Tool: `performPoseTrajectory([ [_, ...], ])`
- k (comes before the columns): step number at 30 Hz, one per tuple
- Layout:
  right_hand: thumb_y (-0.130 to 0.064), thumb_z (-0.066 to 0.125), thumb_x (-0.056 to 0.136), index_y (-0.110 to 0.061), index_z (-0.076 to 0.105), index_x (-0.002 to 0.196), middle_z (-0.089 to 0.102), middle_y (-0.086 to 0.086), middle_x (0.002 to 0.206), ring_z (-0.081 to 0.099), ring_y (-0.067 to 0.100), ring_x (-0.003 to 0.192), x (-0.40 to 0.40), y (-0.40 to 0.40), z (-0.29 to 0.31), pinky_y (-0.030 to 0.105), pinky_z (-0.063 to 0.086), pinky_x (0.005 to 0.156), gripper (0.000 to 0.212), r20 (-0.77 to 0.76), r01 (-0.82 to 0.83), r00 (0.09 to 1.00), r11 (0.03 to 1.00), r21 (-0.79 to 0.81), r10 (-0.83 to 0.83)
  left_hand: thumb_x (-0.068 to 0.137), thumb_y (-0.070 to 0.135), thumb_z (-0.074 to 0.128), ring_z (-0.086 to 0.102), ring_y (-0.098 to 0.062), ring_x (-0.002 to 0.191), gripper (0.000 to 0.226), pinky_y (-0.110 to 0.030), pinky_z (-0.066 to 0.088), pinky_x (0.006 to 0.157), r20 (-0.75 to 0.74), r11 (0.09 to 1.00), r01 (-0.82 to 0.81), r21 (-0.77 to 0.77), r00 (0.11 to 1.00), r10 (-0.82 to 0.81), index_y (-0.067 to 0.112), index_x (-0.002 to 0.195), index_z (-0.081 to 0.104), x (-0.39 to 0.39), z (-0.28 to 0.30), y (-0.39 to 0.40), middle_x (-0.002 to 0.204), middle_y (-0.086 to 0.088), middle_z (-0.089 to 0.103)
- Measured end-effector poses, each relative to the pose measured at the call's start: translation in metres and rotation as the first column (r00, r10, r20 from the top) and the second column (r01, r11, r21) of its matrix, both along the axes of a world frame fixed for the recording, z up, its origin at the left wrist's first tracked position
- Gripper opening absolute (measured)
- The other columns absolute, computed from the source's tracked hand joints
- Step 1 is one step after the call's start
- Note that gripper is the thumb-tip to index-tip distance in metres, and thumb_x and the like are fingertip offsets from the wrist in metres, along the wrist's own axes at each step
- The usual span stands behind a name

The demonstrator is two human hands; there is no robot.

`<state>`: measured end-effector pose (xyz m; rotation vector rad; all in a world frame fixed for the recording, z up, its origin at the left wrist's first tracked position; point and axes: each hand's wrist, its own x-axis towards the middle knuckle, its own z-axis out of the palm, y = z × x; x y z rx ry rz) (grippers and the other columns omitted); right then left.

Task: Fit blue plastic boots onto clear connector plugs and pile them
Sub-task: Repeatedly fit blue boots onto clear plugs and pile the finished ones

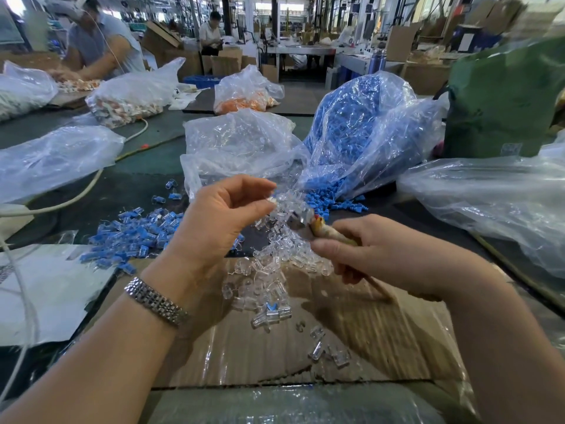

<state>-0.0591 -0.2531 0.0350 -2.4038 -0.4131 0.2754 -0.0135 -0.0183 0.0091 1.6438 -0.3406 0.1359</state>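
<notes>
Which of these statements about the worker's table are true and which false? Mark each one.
1. The left hand pinches a small clear plastic connector plug. True.
2. The right hand is empty. False: it grips a wooden-handled tool with a metal tip.
3. The big clear bag of blue plastic boots stands left of the hands. False: it stands beyond them, to the right.
4. A pile of blue-booted plugs lies left of the left hand. True.
5. A metal-link watch band sits on the left wrist. True.
</notes>
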Motion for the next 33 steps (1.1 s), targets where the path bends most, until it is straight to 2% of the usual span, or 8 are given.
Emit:
performPoseTrajectory([
  [4, -0.049, 0.081, 0.076, -0.029, 0.062, 0.083, 0.065, -0.013, 0.077, 0.058, 0.004, 0.069, -0.001, -0.010, 0.000, 0.030, 0.049, 0.068, 0.028, 0.008, -0.091, 0.995, 0.960, -0.265, 0.096, 0.088, 0.009, 0.073, 0.070, -0.008, 0.081, 0.019, -0.014, 0.050, 0.065, 0.068, 0.852, -0.315, 0.418, 0.946, 0.316, 0.025, 0.096, 0.075, 0.011, -0.004, 0.021, 0.088, 0.006, 0.074],
  [8, -0.046, 0.083, 0.073, -0.038, 0.056, 0.089, 0.060, -0.015, 0.093, 0.056, 0.001, 0.086, -0.001, -0.005, -0.003, 0.025, 0.048, 0.075, 0.033, -0.025, -0.158, 0.987, 0.903, -0.400, 0.161, 0.088, 0.010, 0.066, 0.062, -0.022, 0.096, 0.021, -0.041, 0.051, 0.083, 0.282, 0.536, -0.472, 0.700, 0.872, 0.399, 0.024, 0.100, 0.076, 0.017, -0.012, 0.026, 0.105, -0.002, 0.068],
  [12, -0.049, 0.085, 0.071, -0.038, 0.054, 0.097, 0.053, -0.017, 0.097, 0.051, -0.001, 0.091, 0.000, -0.003, -0.005, 0.017, 0.043, 0.074, 0.043, -0.011, -0.177, 0.981, 0.881, -0.439, 0.192, 0.093, 0.013, 0.061, 0.052, -0.019, 0.123, 0.033, -0.047, 0.038, 0.108, 0.317, 0.529, -0.364, 0.767, 0.931, 0.181, 0.030, 0.119, 0.071, 0.019, -0.024, 0.012, 0.128, 0.004, 0.061],
  [17, -0.066, 0.084, 0.064, -0.035, 0.064, 0.103, 0.062, -0.017, 0.097, 0.059, -0.001, 0.088, 0.000, -0.004, -0.005, 0.022, 0.052, 0.079, 0.054, -0.096, -0.164, 0.986, 0.916, -0.366, 0.138, 0.103, 0.025, 0.053, 0.044, -0.011, 0.136, 0.039, -0.043, 0.020, 0.117, 0.268, 0.423, -0.277, 0.863, 0.960, 0.081, 0.037, 0.140, 0.056, 0.025, -0.036, 0.001, 0.142, 0.016, 0.053],
  [19, -0.063, 0.078, 0.073, -0.031, 0.069, 0.096, 0.071, -0.013, 0.088, 0.065, -0.001, 0.079, 0.006, -0.006, -0.008, 0.020, 0.053, 0.072, 0.040, -0.068, -0.087, 0.995, 0.974, -0.208, 0.075, 0.103, 0.024, 0.054, 0.046, -0.010, 0.134, 0.035, -0.042, 0.021, 0.117, 0.276, 0.431, -0.282, 0.857, 0.958, 0.079, 0.035, 0.136, 0.059, 0.027, -0.037, 0.001, 0.139, 0.016, 0.056],
  [23, -0.030, 0.064, 0.098, -0.028, 0.070, 0.099, 0.069, -0.014, 0.089, 0.064, 0.005, 0.077, 0.029, -0.013, -0.022, 0.016, 0.044, 0.064, 0.006, 0.274, 0.233, 0.941, 0.967, -0.100, -0.198, 0.098, 0.026, 0.063, 0.053, -0.007, 0.119, 0.029, -0.042, 0.023, 0.116, 0.290, 0.446, -0.290, 0.847, 0.954, 0.069, 0.034, 0.125, 0.067, 0.025, -0.035, -0.001, 0.125, 0.016, 0.061],
  [28, -0.009, 0.050, 0.102, -0.021, 0.067, 0.126, 0.065, 0.002, 0.126, 0.062, 0.023, 0.110, 0.051, -0.008, -0.040, 0.041, 0.051, 0.095, 0.032, 0.314, 0.310, 0.919, 0.929, -0.201, -0.238, 0.092, 0.030, 0.072, 0.052, -0.001, 0.093, 0.017, -0.043, 0.034, 0.114, 0.312, 0.454, -0.299, 0.839, 0.949, 0.049, 0.031, 0.109, 0.071, 0.022, -0.033, -0.002, 0.107, 0.015, 0.062],
  [33, 0.005, 0.048, 0.097, -0.028, 0.060, 0.138, 0.056, 0.000, 0.144, 0.056, 0.026, 0.126, 0.064, 0.007, -0.044, 0.039, 0.048, 0.102, 0.054, 0.225, 0.230, 0.962, 0.908, -0.350, -0.156, 0.090, 0.031, 0.074, 0.057, -0.004, 0.087, 0.010, -0.043, 0.046, 0.105, 0.318, 0.468, -0.292, 0.834, 0.948, 0.024, 0.026, 0.098, 0.070, 0.019, -0.029, -0.004, 0.094, 0.014, 0.062],
])
